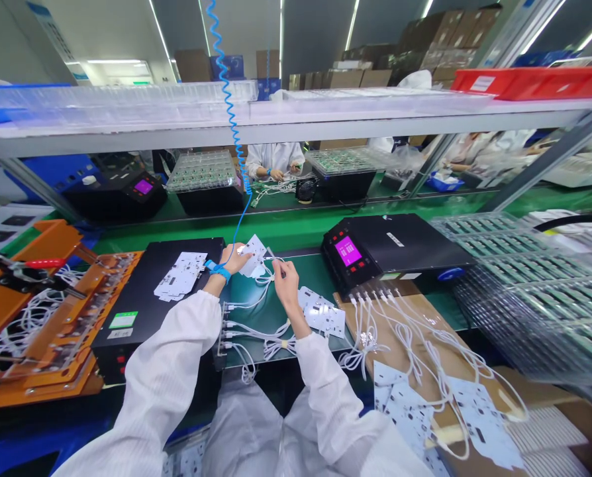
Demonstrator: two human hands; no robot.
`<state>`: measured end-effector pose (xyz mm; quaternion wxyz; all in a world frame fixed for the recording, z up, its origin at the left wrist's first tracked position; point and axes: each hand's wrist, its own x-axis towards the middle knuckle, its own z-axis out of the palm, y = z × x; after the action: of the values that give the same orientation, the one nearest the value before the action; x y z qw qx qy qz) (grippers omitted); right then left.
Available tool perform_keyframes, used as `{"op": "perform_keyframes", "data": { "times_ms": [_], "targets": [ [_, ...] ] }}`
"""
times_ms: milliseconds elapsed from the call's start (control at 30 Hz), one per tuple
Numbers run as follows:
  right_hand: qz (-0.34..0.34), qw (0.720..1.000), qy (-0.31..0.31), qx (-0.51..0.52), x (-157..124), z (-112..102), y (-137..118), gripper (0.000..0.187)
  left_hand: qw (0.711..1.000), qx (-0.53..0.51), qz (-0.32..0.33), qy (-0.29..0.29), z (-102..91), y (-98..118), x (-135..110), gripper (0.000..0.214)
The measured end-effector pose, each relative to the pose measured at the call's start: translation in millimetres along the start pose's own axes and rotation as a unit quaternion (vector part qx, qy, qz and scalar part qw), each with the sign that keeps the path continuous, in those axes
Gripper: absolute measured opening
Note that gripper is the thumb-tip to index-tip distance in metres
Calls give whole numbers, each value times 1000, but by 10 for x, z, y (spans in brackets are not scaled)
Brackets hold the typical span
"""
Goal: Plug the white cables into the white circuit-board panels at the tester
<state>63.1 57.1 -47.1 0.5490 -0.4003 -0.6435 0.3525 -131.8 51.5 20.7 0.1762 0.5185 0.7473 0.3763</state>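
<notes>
Curling across the green bench (249, 318), white cables (281, 346) lie nearer. Beyond them, the right hand (286, 281) pinches a slim item (272, 254) too small to identify, close to a white circuit board (254, 260) clasped in the grip of the left hand (234, 258). Farther back stands a black box (400, 238).

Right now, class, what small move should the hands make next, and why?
Probably steady the white board with the left hand, which holds it, because the right hand pinches a slender item close to its edge; whether they touch is unclear.
</notes>
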Motion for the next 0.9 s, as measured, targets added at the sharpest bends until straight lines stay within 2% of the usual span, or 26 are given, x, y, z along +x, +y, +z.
{"op": "perform_keyframes", "data": {
  "times_ms": [167, 433, 633, 900],
  "targets": [
    [-17, 998, -59, 34, 61, 216, -49, 44, 998, 45, 40, -22, 6, 57, -58, 17],
    [-6, 1000, 6, 28, 180, 420, -127, 37, 995, 71, 64, -34, 25, 110, -107, 16],
    [1, 997, 7, 79, 193, 477, -127, 32, 994, 91, 57, -27, 33, 145, -116, 17],
    [-3, 998, 17, 63, 237, 560, -147, 25, 991, 114, 54, -34, 22, 185, -137, 20]
  ]
}}
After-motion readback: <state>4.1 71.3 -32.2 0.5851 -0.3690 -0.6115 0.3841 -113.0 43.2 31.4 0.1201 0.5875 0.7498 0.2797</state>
